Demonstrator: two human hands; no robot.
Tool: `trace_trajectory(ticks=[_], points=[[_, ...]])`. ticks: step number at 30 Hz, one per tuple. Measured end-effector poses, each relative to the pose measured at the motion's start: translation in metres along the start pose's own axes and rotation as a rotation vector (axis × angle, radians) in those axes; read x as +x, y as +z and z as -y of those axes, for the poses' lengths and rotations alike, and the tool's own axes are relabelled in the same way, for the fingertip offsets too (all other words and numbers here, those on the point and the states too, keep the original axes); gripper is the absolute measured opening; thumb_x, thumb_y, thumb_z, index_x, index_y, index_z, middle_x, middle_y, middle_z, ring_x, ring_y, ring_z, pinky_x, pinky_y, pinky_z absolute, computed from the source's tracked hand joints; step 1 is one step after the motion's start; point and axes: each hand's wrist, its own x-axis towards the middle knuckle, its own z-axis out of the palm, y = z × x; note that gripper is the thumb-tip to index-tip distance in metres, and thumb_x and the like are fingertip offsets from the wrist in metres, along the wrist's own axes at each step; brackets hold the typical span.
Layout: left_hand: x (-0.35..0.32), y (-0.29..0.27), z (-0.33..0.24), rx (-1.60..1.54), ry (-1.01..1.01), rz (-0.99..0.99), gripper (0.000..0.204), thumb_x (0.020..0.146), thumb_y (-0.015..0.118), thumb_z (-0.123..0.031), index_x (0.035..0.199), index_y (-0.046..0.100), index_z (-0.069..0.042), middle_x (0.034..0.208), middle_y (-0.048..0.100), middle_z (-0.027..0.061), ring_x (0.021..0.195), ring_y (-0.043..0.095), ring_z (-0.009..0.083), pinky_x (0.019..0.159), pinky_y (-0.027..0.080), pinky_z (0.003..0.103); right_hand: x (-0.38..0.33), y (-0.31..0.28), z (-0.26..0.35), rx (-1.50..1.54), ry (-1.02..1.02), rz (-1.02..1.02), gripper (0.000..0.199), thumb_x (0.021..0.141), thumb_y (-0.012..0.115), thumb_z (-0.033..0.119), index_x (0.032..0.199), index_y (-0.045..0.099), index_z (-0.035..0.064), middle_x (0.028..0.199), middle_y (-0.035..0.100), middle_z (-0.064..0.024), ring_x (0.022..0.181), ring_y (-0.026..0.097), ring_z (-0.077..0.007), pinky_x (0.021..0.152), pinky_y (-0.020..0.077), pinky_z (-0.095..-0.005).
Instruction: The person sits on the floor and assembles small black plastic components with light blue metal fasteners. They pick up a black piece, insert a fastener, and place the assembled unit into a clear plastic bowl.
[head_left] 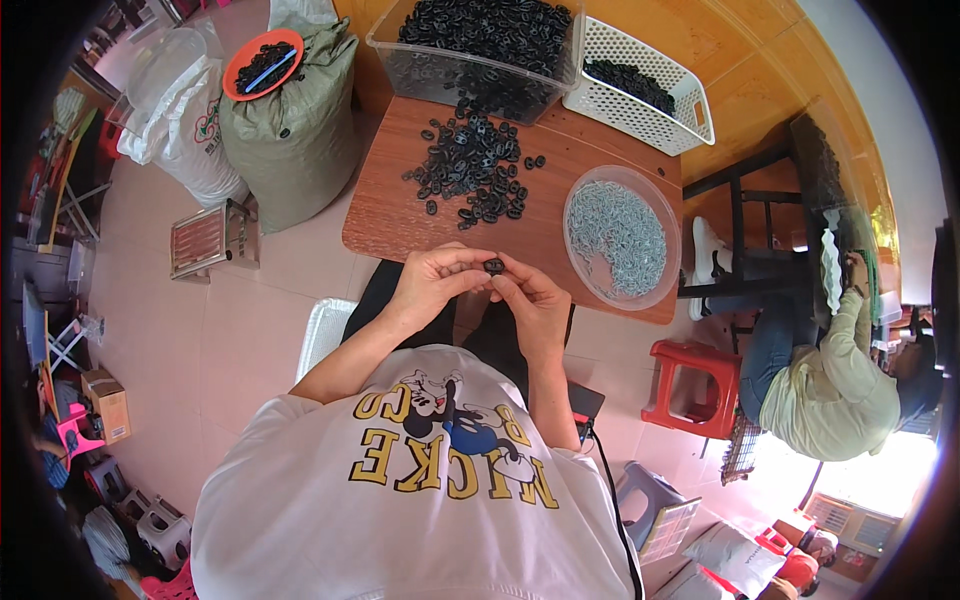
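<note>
A small black oval plastic piece [493, 266] is pinched at the fingertips of both hands, just off the near edge of the table. My left hand [432, 287] grips it from the left, thumb against forefinger. From the right, my right hand [535, 308] closes on it with thumb and forefinger. Whether a screw sits in the piece is too small to tell. Beyond my hands a loose heap of like black pieces [470, 168] lies on the brown table [385, 215]. To the right stands a round clear tub [572, 255] of silvery screws [620, 235].
A clear bin [440, 72] full of black pieces stands at the table's far side, beside a white basket [690, 135]. Sacks [290, 150] and an orange plate [234, 80] are at left. A red stool [690, 385] and a seated person [830, 390] are at right.
</note>
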Motion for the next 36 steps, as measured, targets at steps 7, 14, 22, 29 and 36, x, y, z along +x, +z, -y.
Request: trace_trajectory(ticks=[7, 14, 22, 29, 36], points=[[0.001, -0.002, 0.000, -0.016, 0.025, 0.039, 0.027, 0.077, 0.064, 0.008, 0.103, 0.066, -0.001, 0.092, 0.062, 0.0050, 0.074, 0.060, 0.0077, 0.064, 0.048, 0.017, -0.004, 0.003, -0.002, 0.097, -0.022, -0.049, 0.028, 0.083, 0.061, -0.004, 0.111, 0.061, -0.0047, 0.088, 0.066, -0.0079, 0.071, 0.058, -0.0113, 0.068, 0.0482, -0.0217], [-0.002, 0.005, 0.001, 0.065, 0.118, 0.003, 0.026, 0.078, 0.063, 0.006, 0.103, 0.066, 0.000, 0.094, 0.062, 0.0052, 0.074, 0.059, 0.0074, 0.064, 0.046, 0.017, -0.005, -0.002, -0.006, 0.095, -0.041, -0.017, 0.029, 0.084, 0.062, -0.001, 0.113, 0.060, -0.0032, 0.091, 0.064, -0.0069, 0.075, 0.059, -0.0113, 0.068, 0.0481, -0.0206], [-0.005, 0.006, 0.009, 0.303, 0.340, -0.004, 0.026, 0.080, 0.062, 0.005, 0.106, 0.063, 0.001, 0.099, 0.059, 0.0065, 0.080, 0.057, 0.0094, 0.066, 0.046, 0.019, -0.008, 0.005, -0.007, 0.047, -0.103, -0.100, 0.025, 0.084, 0.062, -0.001, 0.110, 0.062, -0.0028, 0.090, 0.065, -0.0058, 0.073, 0.059, -0.0095, 0.067, 0.0476, -0.0189], [-0.001, 0.015, 0.016, 0.372, 0.523, -0.105, 0.022, 0.081, 0.063, 0.001, 0.102, 0.062, 0.001, 0.093, 0.060, 0.0092, 0.076, 0.060, 0.0154, 0.066, 0.049, 0.023, -0.009, 0.012, -0.007, -0.028, -0.181, -0.176, 0.022, 0.085, 0.062, 0.002, 0.107, 0.063, -0.0026, 0.089, 0.065, -0.0051, 0.073, 0.058, -0.0083, 0.066, 0.0473, -0.0191], [0.001, 0.020, 0.013, 0.374, 0.524, -0.151, 0.022, 0.080, 0.063, 0.003, 0.102, 0.061, 0.002, 0.094, 0.060, 0.0102, 0.078, 0.061, 0.0170, 0.067, 0.051, 0.025, -0.004, 0.012, -0.006, -0.060, -0.204, -0.184, 0.021, 0.086, 0.061, 0.003, 0.107, 0.063, -0.0029, 0.089, 0.064, -0.0045, 0.074, 0.057, -0.0077, 0.067, 0.0465, -0.0191]])
